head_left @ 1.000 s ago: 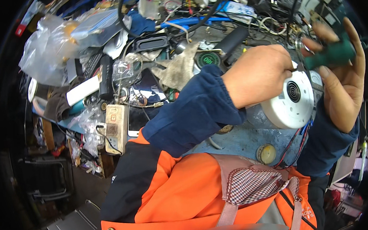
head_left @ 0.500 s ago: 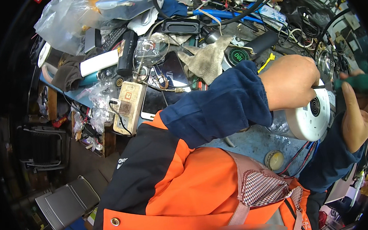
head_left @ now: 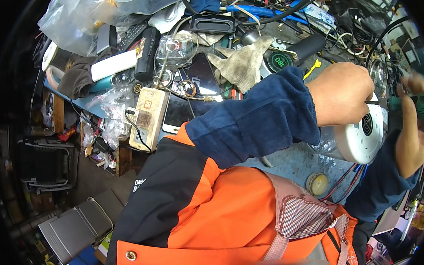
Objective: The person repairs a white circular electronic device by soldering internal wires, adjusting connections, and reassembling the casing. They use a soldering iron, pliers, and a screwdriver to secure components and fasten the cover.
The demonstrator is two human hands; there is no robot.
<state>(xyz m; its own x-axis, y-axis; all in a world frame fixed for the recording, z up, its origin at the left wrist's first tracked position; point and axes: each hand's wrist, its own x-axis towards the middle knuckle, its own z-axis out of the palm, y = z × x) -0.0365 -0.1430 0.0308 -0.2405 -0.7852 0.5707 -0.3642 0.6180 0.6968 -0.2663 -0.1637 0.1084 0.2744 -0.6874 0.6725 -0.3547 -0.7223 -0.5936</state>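
My right hand (head_left: 416, 134), at the right edge, is closed around the green handle of a screwdriver (head_left: 421, 105); its fingers are partly smeared by motion. The screwdriver's dark shaft points left, across the white face of a round device (head_left: 360, 143). My left hand (head_left: 343, 93) is a fist against the upper side of this device, beside the shaft's end. Its fingertips are turned away, so what they grip is hidden. The device lies tipped on its side, with a dark ringed circle on its face and clear plastic behind.
A blue bench top (head_left: 292, 169) carries a small round tin (head_left: 317, 183) and thin red and blue wires. Beyond my left arm lie a cloth glove (head_left: 244, 65), phones (head_left: 179, 112), a worn beige box (head_left: 148, 119), cables and plastic bags. A chair (head_left: 49, 164) stands at the left.
The screwdriver's shaft now shows between my hands, and my right hand has turned around the handle. The view has shifted slightly; my left fist keeps its place on the device.
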